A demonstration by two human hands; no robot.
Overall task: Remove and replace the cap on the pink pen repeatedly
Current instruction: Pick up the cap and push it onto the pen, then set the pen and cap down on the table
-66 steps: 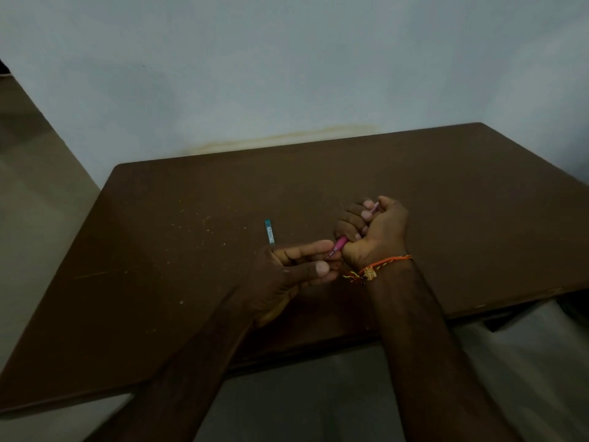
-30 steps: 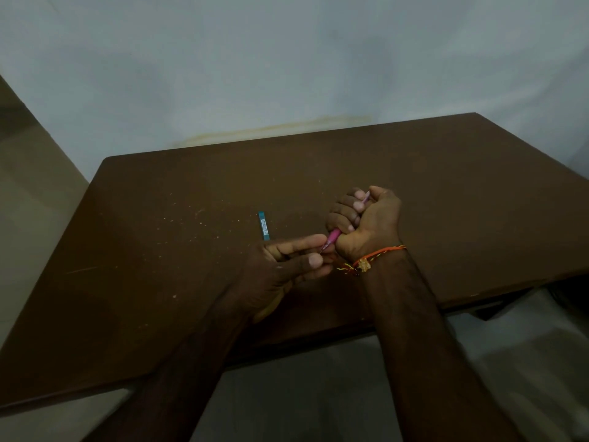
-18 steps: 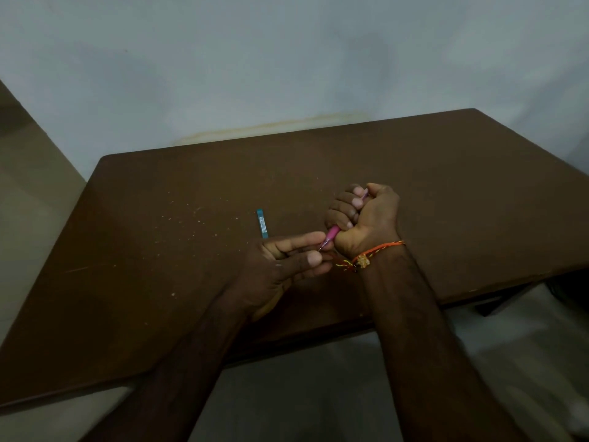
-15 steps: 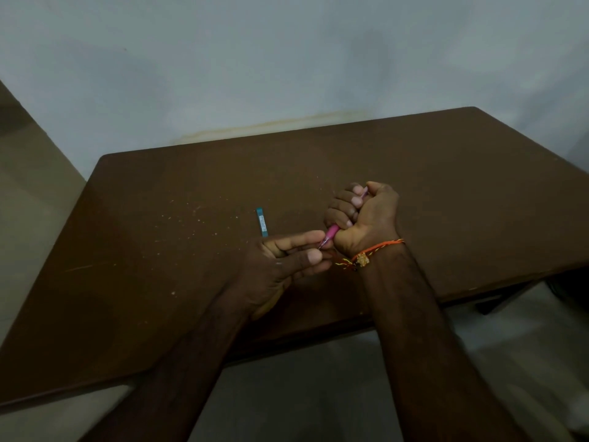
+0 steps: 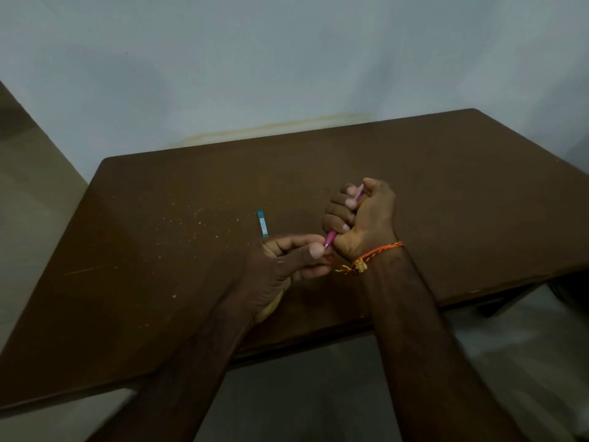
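Right hand (image 5: pixel 366 218) fingers fisted round pink pen (image 5: pixel 330 239); left hand (image 5: pixel 287 263) fingers pinched at tip, cap hidden. Risk: misaligned cap jams, slips from pinch.

Pink pen (image 5: pixel 331 238); teal stick (image 5: pixel 262 223); brown table (image 5: pixel 159 250); orange wrist thread (image 5: pixel 379 252).
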